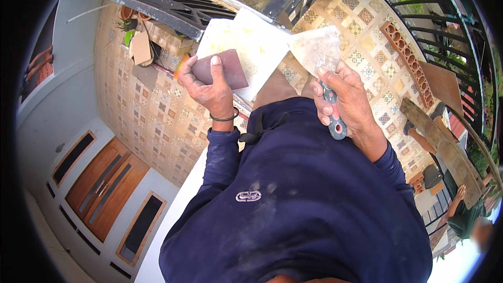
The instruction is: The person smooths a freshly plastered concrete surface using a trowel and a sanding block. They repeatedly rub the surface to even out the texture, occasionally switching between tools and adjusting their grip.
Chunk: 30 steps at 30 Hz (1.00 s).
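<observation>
A maroon piece of sandpaper is in my left hand, the thumb lying on top and the fingers curled around its left side. It is over the lower left part of a white surface marked with yellowish smears; whether they touch I cannot tell. My right hand grips a putty knife by its dark grey and red handle. The wide, whitish-smeared blade points up and away from me, close to the white surface's right edge.
Black metal railings run at the far left, and a black fence stands at right. Patterned tiles cover the floor below. A perforated brick row and a long plank are at right, near another person in dark green.
</observation>
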Each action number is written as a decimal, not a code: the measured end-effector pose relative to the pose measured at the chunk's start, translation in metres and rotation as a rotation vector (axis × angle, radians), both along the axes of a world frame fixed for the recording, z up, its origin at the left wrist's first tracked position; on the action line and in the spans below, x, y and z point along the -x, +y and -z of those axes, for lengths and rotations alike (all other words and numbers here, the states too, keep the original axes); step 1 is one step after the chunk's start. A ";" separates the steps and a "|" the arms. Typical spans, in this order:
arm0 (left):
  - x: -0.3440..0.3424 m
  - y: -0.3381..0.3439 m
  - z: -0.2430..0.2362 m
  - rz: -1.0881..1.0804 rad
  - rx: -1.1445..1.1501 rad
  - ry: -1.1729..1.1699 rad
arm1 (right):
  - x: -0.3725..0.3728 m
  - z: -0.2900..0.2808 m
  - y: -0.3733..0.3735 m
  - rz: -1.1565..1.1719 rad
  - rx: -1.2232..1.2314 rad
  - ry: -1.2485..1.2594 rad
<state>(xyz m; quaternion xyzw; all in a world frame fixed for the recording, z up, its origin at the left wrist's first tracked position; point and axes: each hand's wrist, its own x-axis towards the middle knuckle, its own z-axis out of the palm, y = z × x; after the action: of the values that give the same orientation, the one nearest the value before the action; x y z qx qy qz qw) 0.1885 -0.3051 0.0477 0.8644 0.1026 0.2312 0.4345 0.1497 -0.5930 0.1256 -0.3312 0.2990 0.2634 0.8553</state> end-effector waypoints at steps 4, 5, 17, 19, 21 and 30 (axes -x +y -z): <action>0.049 -0.004 0.002 -0.232 0.317 0.126 | -0.005 0.002 -0.010 -0.292 -0.023 0.016; 0.060 -0.006 0.003 -0.270 0.335 0.129 | -0.008 0.003 -0.009 -0.323 0.029 -0.004; 0.096 -0.049 0.027 -0.188 0.604 0.301 | -0.036 0.003 0.004 -0.425 0.069 0.050; 0.096 -0.049 0.026 -0.199 0.518 0.295 | -0.038 0.003 0.005 -0.459 0.120 0.132; 0.095 -0.050 0.026 -0.211 0.542 0.273 | -0.041 0.004 0.005 -0.479 0.041 0.052; 0.090 -0.073 0.033 -0.434 0.697 0.240 | -0.070 0.005 -0.015 -0.670 -0.035 -0.009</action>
<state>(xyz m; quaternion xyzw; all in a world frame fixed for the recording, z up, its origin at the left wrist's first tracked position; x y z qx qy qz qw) 0.0982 -0.3784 0.0148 0.6451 0.4038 0.1666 0.6269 0.2192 -0.6080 0.1205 -0.3976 0.1653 0.5335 0.7280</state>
